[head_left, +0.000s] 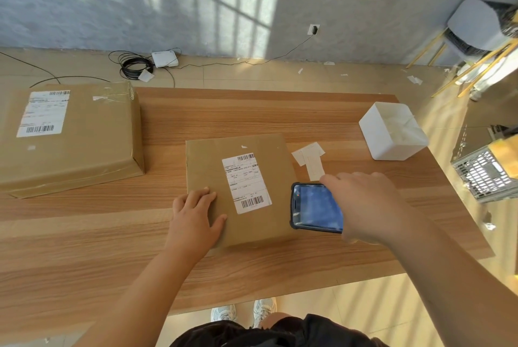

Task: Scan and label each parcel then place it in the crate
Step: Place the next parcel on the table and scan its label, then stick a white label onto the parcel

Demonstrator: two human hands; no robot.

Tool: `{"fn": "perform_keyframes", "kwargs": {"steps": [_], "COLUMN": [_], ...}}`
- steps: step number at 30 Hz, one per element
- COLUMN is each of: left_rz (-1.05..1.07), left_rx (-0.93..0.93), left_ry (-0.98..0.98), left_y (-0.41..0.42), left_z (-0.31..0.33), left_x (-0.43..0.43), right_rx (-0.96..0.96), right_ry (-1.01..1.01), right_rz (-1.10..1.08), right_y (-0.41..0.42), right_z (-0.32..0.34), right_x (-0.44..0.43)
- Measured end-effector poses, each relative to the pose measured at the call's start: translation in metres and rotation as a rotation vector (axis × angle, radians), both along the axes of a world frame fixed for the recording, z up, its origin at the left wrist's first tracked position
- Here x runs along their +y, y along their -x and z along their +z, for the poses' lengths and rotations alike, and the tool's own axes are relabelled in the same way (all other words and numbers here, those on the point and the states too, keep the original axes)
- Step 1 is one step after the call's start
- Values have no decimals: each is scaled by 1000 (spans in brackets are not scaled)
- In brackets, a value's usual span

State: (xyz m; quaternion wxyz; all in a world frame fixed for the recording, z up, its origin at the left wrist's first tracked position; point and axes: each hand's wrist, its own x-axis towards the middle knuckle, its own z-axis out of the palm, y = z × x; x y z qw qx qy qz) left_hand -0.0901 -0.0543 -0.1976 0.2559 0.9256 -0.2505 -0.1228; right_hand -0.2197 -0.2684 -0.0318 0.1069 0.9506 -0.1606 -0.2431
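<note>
A flat brown parcel (252, 223) lies in the middle of the wooden table (84, 248), with a white barcode label (246, 182) on top. My left hand (196, 215) rests flat on the parcel's near left corner, fingers straight. My right hand (367, 206) grips a dark phone (314, 208), screen up, just right of the parcel. Small white label slips (309, 160) lie on the table beyond the phone. A larger labelled brown parcel (84, 133) sits at the table's left end. The grey slatted crate (487, 175) stands off the table's right edge.
A white open box (392, 144) sits at the table's far right. On the floor beyond are a coiled black cable (134, 66), a white device (164, 58) and paper scraps. A chair (476, 29) stands at the far right.
</note>
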Motion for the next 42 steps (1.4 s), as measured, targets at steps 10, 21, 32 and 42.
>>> {"fn": "perform_keyframes", "kwargs": {"steps": [10,21,32,42], "left_rz": [9,-102,-44,69], "left_rx": [-16,-70,-111,-105], "left_ry": [-36,-18,-126,-136], "left_y": [-2,-4,-18,-17], "left_z": [7,14,13,7], "left_x": [-23,-96,-148,-160], "right_rx": [-275,-375,-266,-276], "right_ry": [-307,-534,-450,-320], "right_rz": [-466,-1072,-1060,-796], "right_y": [34,76,74,27], "right_z": [-40,-143,-188,-178], "right_x": [-49,-134,-181,-197]}}
